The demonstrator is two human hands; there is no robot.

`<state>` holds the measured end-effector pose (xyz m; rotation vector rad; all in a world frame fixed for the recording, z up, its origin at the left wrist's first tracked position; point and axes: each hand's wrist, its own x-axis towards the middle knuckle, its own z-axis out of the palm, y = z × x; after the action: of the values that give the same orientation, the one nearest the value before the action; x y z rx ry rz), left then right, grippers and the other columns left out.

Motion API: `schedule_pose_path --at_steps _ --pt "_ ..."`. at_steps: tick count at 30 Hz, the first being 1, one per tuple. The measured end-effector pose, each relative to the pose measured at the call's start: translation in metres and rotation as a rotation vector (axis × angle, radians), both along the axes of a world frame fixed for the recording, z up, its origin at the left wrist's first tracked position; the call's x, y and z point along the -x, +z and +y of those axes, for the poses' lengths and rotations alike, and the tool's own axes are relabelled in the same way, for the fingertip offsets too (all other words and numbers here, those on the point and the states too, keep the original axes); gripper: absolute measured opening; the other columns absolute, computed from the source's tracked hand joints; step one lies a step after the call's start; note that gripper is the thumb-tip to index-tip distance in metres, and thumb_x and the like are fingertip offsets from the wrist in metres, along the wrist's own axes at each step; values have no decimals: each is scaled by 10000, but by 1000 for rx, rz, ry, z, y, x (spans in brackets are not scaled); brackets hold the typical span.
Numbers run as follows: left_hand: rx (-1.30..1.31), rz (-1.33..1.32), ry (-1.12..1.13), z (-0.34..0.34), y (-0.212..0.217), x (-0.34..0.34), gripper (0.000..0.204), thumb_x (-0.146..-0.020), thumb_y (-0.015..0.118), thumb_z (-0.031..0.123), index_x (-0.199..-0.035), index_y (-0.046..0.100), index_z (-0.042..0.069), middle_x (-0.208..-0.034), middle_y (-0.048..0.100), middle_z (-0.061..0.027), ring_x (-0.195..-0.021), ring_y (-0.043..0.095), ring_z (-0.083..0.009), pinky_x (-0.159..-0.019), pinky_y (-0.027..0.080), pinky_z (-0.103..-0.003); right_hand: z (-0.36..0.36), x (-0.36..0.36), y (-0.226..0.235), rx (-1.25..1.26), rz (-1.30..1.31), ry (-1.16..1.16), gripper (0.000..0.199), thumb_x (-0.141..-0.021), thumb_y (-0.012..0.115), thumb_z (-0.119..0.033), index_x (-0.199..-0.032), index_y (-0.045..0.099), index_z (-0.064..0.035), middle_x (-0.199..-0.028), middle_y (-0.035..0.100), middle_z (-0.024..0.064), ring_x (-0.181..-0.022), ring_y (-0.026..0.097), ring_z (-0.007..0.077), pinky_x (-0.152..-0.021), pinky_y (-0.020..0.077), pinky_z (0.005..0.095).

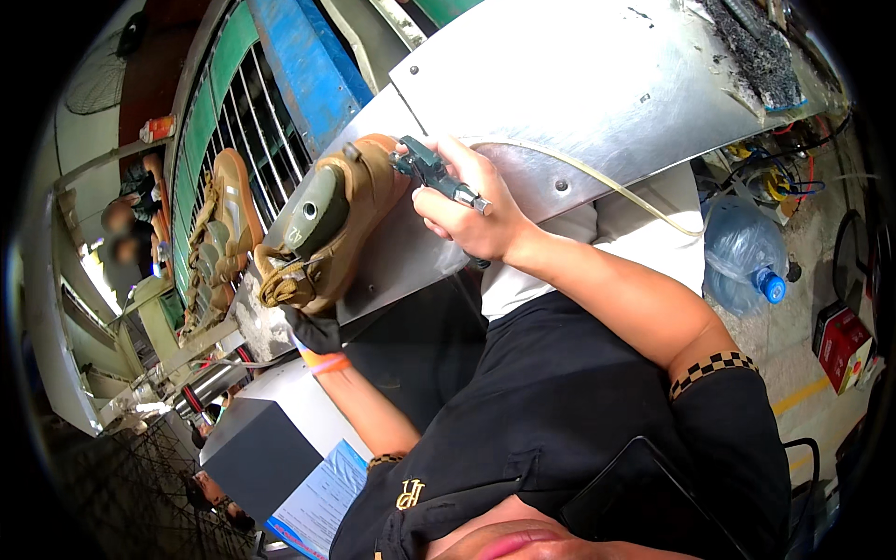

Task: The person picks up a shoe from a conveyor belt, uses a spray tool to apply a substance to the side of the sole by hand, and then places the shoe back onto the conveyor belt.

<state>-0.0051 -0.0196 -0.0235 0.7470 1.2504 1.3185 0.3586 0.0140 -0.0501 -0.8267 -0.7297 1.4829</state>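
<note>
Apparently midway, the right hand [478, 203] is gripping a dark-green trigger gun [431, 168] beside a tan-and-olive shoe [366, 198], which the black-gloved left hand [315, 333] is probably supporting by the silver metal surface [560, 93]. Nothing is showing what remains.

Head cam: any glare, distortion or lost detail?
Head view: glare washes out the upper metal tabletop; head view: fisheye bends the green grille frame, with black corners; head view: the nearer shoe and right hand read clearly, but the left hand, dark-gloved, loses detail.
</note>
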Motion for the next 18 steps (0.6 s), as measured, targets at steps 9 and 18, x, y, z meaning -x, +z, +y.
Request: schedule_pose_path --at_steps 9,18 --pt "453 25 -161 -123 18 -93 689 -973 474 548 -1452 378 62 -1341 564 -179 -1090 643 -385 -715 629 -488 -21 11 -6 -97 1 20 324 -842 543 -62 -1159 511 -6 -685 528 -17 -598 494 41 -536 395 235" --pt "577 -435 -200 -117 15 -177 808 -951 429 638 -1494 290 56 -1351 512 -262 -1101 619 -451 -844 602 -506 -44 -25 7 47 142 313 387 -849 527 -29 -1233 493 4 -712 535 4 -526 459 57 -487 372 251"
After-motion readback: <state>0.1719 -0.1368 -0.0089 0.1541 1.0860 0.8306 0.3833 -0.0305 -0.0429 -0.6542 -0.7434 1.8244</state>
